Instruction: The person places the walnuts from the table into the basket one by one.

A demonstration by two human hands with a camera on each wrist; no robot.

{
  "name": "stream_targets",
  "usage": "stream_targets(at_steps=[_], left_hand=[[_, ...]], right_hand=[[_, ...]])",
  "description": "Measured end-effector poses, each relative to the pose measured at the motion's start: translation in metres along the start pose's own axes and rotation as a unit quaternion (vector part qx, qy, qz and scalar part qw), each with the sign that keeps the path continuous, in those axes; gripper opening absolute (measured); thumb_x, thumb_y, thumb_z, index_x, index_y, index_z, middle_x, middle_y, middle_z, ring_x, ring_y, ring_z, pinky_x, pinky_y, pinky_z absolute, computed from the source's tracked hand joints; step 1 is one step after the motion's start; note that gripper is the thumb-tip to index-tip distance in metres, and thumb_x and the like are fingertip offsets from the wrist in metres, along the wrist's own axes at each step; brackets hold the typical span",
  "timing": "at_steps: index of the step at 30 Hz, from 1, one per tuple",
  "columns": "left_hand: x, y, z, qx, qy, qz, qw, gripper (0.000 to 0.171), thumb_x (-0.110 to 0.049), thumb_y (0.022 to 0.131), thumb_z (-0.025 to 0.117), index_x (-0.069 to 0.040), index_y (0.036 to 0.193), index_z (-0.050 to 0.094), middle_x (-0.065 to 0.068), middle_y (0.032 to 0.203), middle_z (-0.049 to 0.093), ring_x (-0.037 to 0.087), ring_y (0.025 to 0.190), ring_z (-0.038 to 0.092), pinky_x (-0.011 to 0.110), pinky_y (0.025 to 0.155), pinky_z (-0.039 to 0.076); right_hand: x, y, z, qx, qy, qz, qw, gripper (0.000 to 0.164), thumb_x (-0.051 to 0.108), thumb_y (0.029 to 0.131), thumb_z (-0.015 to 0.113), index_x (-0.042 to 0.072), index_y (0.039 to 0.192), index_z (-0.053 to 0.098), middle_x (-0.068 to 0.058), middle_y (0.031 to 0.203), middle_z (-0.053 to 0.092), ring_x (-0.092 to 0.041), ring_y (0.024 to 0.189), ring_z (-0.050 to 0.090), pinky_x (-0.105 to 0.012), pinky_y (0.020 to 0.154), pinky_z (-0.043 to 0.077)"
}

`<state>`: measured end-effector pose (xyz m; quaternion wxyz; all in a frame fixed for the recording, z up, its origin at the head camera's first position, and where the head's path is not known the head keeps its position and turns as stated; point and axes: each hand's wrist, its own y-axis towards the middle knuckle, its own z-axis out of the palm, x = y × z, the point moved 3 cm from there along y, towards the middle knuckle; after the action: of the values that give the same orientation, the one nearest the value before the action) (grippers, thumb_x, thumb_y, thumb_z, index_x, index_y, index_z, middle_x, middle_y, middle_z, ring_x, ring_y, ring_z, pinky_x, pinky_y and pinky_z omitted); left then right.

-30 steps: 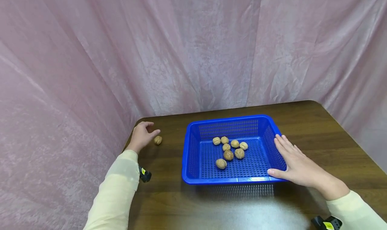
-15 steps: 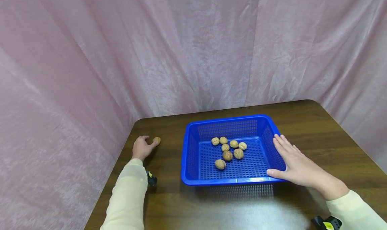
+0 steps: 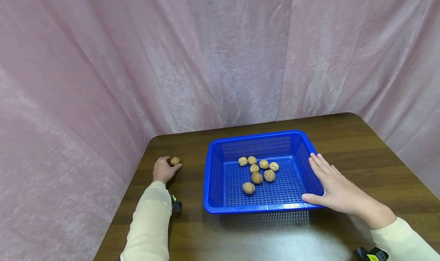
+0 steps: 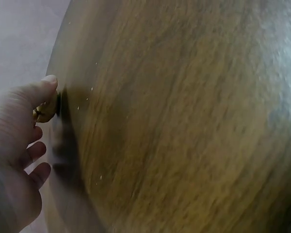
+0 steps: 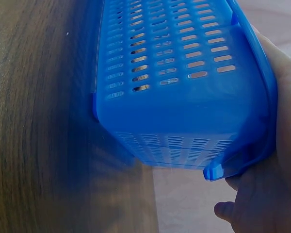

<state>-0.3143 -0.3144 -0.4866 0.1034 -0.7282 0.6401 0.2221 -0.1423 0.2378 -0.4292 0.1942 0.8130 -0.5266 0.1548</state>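
At the left side of the table, my left hand (image 3: 164, 171) has its thumb and fingers around a single walnut (image 3: 175, 161). In the left wrist view, the thumb covers part of that walnut (image 4: 48, 111), and the other fingers are curled near it. A blue plastic basket (image 3: 237, 210) stands mid-table with several walnuts (image 3: 256, 178) lying on its floor. My right hand (image 3: 338, 186) rests on the basket's right rim, fingers straight and thumb spread towards the near corner. The right wrist view shows the basket's slotted side (image 5: 179, 107) from outside, with the hand along the rim.
The brown wooden table (image 3: 371, 158) has rounded far corners, and its left edge runs close by the left arm. A pink curtain (image 3: 240, 55) hangs behind it and to its left. Each wrist carries a small black device (image 3: 176, 205).
My left hand has come down and nearer to me, and its thumb and fingers have closed around the lone walnut. The right hand stays on the basket rim; the view has shifted slightly.
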Motion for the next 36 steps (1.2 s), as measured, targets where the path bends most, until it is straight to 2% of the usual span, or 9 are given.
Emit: stream_targets(at_steps=[4,13,19,29,36], left_hand=[[-0.002,0.0,0.0,-0.011,-0.003,-0.003,0.9999,0.065,-0.033,0.083,0.075,0.006,0.131,0.053,0.026,0.127,0.052,0.043,0.12,0.045,0.056,0.097,0.037],[0.0,0.003,0.001,-0.033,-0.003,-0.009,0.9994,0.053,-0.028,0.084,0.073,0.002,0.126,0.059,0.024,0.121,0.058,0.043,0.116,0.049,0.057,0.093,0.039],[0.004,0.001,0.004,-0.043,-0.007,-0.004,0.999,0.052,-0.029,0.083,0.074,0.0,0.124,0.062,0.023,0.118,0.06,0.042,0.112,0.052,0.056,0.092,0.04],[0.004,-0.01,0.008,-0.045,-0.009,0.006,0.9989,0.049,-0.031,0.082,0.075,-0.002,0.12,0.066,0.02,0.117,0.065,0.042,0.108,0.057,0.055,0.087,0.044],[0.003,-0.019,0.009,-0.036,-0.026,0.011,0.999,0.051,-0.034,0.083,0.074,-0.003,0.122,0.065,0.018,0.118,0.065,0.039,0.11,0.057,0.053,0.09,0.044]], right_hand=[[0.002,-0.001,-0.001,-0.003,-0.001,-0.003,1.0,0.107,0.059,0.083,0.065,-0.002,0.152,0.012,-0.018,0.159,0.007,-0.028,0.146,-0.004,-0.053,0.115,0.002],[0.004,-0.002,-0.002,-0.009,-0.003,-0.009,1.0,0.106,0.058,0.083,0.066,-0.003,0.152,0.013,-0.018,0.159,0.007,-0.032,0.146,-0.001,-0.055,0.114,0.004],[0.003,-0.001,-0.002,-0.009,-0.002,-0.009,1.0,0.106,0.057,0.083,0.066,-0.002,0.152,0.012,-0.018,0.159,0.007,-0.028,0.146,-0.004,-0.055,0.114,0.004],[0.0,-0.001,0.001,-0.007,0.004,-0.007,1.0,0.106,0.058,0.083,0.065,-0.003,0.152,0.013,-0.018,0.159,0.006,-0.023,0.146,-0.008,-0.051,0.115,-0.001],[-0.001,0.0,0.0,-0.005,0.003,-0.003,1.0,0.106,0.061,0.083,0.063,-0.003,0.152,0.013,-0.018,0.159,0.006,-0.023,0.146,-0.008,-0.054,0.114,0.002]])
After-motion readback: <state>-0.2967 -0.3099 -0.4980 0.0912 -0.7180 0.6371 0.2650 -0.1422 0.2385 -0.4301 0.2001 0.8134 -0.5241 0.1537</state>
